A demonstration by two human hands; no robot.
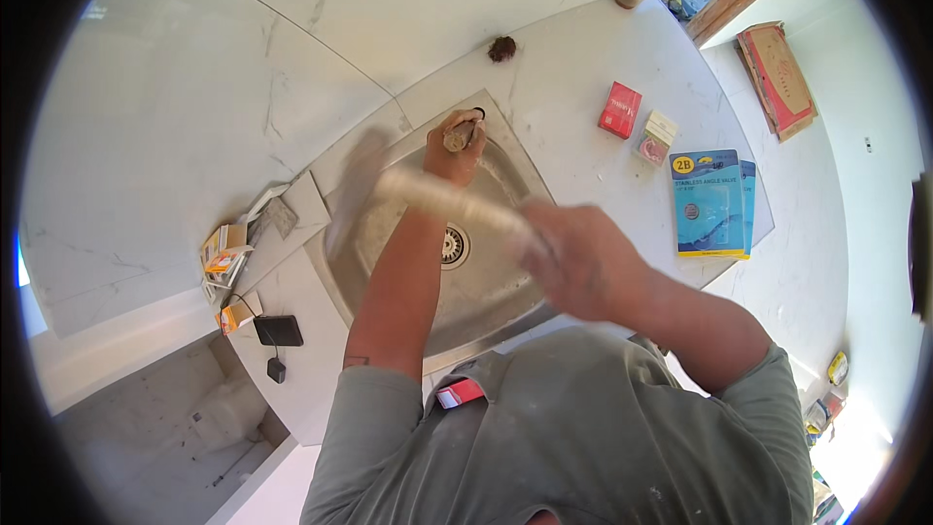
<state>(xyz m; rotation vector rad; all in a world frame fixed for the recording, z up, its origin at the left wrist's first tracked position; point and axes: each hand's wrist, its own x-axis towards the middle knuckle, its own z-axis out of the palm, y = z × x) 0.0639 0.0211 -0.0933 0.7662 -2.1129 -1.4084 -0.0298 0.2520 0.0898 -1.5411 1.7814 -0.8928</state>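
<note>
We look down on a white marble-patterned counter (pixel 583 107) that wraps around a corner, with a stainless steel sink (pixel 486 301) set into it. Our grey shirt (pixel 573 428) fills the lower part of the view, and both forearms reach out from it over the basin.

Our left hand (pixel 457 151) stretches to the far rim of the sink, fingers clenched around a short brownish fitting (pixel 459 136) that stands at the tap hole near the back corner. Our right hand (pixel 578 258) hovers over the right side of the basin, closed around one end of a long pale tube (pixel 447 199); the tube is blurred and runs across the sink toward the left, passing just below the left hand. The round drain strainer (pixel 454 245) sits in the basin floor beneath the tube.

To the right on the counter lie two blue packaged valves (pixel 709 204), a small red box (pixel 620 109) and a small pale packet (pixel 657 136). To the left sit a few orange and white cartons (pixel 224 253) and a black charger (pixel 279 331).
</note>
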